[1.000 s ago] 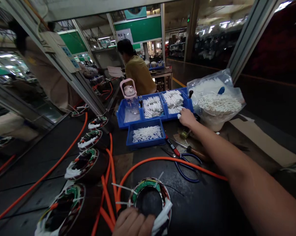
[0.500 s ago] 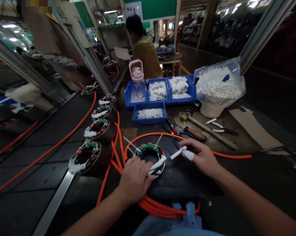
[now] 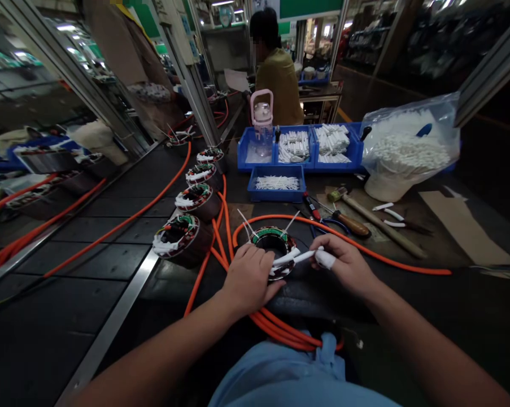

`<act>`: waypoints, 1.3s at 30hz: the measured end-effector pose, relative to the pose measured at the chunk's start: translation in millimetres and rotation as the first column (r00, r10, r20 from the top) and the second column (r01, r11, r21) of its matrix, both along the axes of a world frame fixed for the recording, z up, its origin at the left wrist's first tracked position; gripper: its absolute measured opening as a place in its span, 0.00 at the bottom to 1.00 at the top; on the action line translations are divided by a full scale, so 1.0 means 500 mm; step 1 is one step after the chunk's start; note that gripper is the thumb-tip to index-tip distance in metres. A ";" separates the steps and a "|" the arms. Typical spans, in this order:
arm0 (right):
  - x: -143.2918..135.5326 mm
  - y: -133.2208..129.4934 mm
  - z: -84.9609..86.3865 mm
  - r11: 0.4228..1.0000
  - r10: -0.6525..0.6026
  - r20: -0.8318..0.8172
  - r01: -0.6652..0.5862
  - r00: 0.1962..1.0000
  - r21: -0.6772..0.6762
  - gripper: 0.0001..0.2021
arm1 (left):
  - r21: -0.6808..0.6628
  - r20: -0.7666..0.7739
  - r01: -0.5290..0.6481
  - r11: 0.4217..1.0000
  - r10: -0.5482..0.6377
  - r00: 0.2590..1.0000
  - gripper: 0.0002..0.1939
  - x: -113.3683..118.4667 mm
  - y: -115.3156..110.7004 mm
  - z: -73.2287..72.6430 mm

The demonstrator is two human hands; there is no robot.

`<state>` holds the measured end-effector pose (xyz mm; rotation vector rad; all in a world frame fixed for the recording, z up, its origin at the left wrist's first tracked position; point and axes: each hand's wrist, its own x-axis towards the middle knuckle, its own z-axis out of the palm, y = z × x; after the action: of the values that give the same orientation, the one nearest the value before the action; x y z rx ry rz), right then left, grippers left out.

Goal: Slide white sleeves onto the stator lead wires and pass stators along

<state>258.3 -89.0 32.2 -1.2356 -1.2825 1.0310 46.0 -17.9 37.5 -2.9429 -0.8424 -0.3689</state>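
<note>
A ring-shaped motor stator [image 3: 275, 233] with green insulation and two upright white cable ties lies on the dark bench in front of me. My left hand [image 3: 247, 280] is closed on its near left side, fingers beside a white sleeve [image 3: 287, 258] that crosses the ring. Between the fingertips of my right hand [image 3: 343, 261] is a thin white tube [image 3: 304, 256], its left end meeting or overlapping the sleeve's right end; I cannot tell if one is inside the other. White wrapping covers one right finger. Orange cable [image 3: 280, 328] loops around the stator.
More stators [image 3: 182, 240] line the left, beside a metal rail [image 3: 123, 305]. Blue bins [image 3: 255, 155] hold white tubes and a bottle; a small blue tray [image 3: 275, 195] holds cable ties. A hammer [image 3: 384, 226], screwdriver [image 3: 352, 224] and bagged bucket [image 3: 386, 183] stand right. A person [image 3: 280, 85] sits beyond.
My right hand has brought the white tube left, from apart to touching the sleeve at the stator. My left hand stays on the stator. The whole view has shifted.
</note>
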 end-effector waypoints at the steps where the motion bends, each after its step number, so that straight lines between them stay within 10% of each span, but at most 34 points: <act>1: 0.004 0.004 0.008 0.999 0.034 0.021 -0.033 0.999 -0.004 0.04 | 0.004 -0.006 -0.005 1.000 0.005 1.000 0.21 0.000 0.000 -0.001; 9: 0.030 -0.003 0.029 0.982 0.140 0.310 -0.173 0.940 0.080 0.07 | 0.032 -0.002 -0.041 0.999 0.041 0.999 0.24 0.007 0.000 -0.002; 23: -0.046 -0.011 0.007 0.963 0.254 0.293 -0.269 0.922 0.014 0.11 | 0.019 -0.007 -0.033 0.999 0.033 0.999 0.24 0.010 0.001 -0.006; 32: -0.049 -0.014 -0.023 0.986 0.168 -0.006 -0.168 0.986 0.012 0.07 | -0.287 0.083 0.203 0.936 -0.187 0.979 0.29 -0.038 0.019 0.021; 39: -0.053 -0.014 -0.008 0.980 0.156 -0.124 -0.169 0.980 -0.107 0.07 | -0.303 0.083 0.152 0.941 -0.133 0.988 0.25 -0.034 0.016 0.022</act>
<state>231.6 -95.7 28.2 -1.1550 -1.2644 1.2931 29.2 -9.8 48.3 -3.3121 -0.7566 -0.3667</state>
